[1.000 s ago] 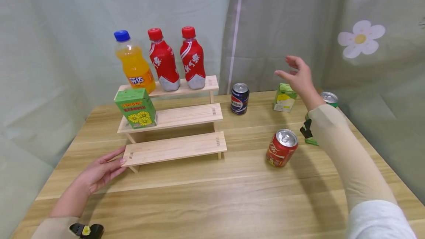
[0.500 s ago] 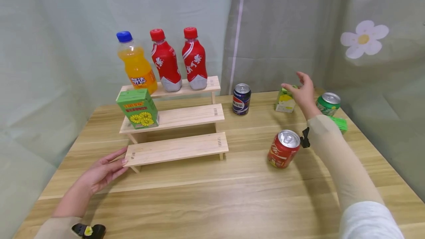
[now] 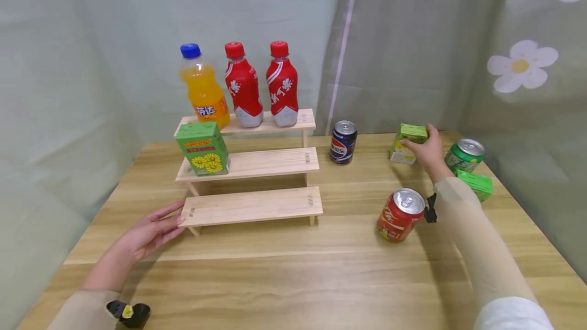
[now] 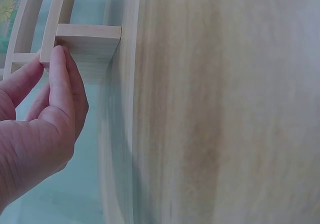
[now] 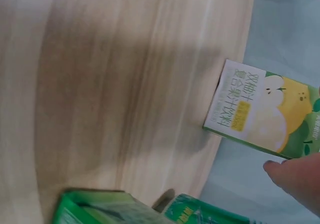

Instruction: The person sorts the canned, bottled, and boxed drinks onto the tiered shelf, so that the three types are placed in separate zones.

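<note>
My left hand (image 3: 151, 232) pinches the left end of the lowest step of a three-tier wooden display stand (image 3: 252, 205); in the left wrist view the thumb and fingertips meet at its board's corner (image 4: 49, 44). At the back right, my right hand (image 3: 431, 154) has its thumb and fingers around a small green and white juice box (image 3: 403, 155), upright on the table. The right wrist view shows the juice box (image 5: 265, 109) with pictured yellow fruit, and one digit's tip right at its side; the other fingers are out of that view.
On the stand are an orange soda bottle (image 3: 206, 93), two red-labelled bottles (image 3: 243, 90) and a green drink carton (image 3: 202, 152). A dark blue can (image 3: 343, 142), red can (image 3: 400, 215), green can (image 3: 465, 154) and lying green carton (image 3: 477, 185) are on the wooden table (image 3: 293, 279).
My right hand has come down from above the juice box, and its thumb and fingers now go around it. My left hand keeps its hold on the stand. The head view has shifted slightly.
</note>
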The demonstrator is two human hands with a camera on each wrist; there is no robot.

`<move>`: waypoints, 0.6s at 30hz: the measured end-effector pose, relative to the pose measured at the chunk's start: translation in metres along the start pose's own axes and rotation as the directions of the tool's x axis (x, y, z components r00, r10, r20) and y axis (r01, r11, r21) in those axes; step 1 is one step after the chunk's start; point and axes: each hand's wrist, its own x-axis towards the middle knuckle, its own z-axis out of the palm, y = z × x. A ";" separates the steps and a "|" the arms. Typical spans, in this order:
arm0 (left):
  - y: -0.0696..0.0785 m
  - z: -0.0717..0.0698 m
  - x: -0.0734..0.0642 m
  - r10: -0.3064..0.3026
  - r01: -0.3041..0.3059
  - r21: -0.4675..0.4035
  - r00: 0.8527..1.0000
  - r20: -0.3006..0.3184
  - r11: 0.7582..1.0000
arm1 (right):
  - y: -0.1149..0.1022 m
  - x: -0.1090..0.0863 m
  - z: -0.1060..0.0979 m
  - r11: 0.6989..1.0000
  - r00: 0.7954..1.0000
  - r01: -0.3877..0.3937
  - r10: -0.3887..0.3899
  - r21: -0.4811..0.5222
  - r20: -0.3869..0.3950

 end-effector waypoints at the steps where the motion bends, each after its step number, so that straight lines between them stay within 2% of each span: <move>1: 0.000 0.000 0.000 0.001 -0.001 0.003 1.000 -0.006 1.000 | 0.001 0.000 0.001 1.000 1.000 -0.001 0.001 0.010 0.005; 9: -0.001 -0.001 0.000 -0.021 0.021 0.006 0.999 -0.025 1.000 | 0.010 0.002 0.001 1.000 1.000 -0.002 0.003 0.021 -0.021; 18: 0.001 0.001 0.000 -0.030 0.030 -0.022 0.999 -0.033 0.999 | 0.006 -0.002 0.001 0.994 0.991 -0.107 0.108 0.017 -0.075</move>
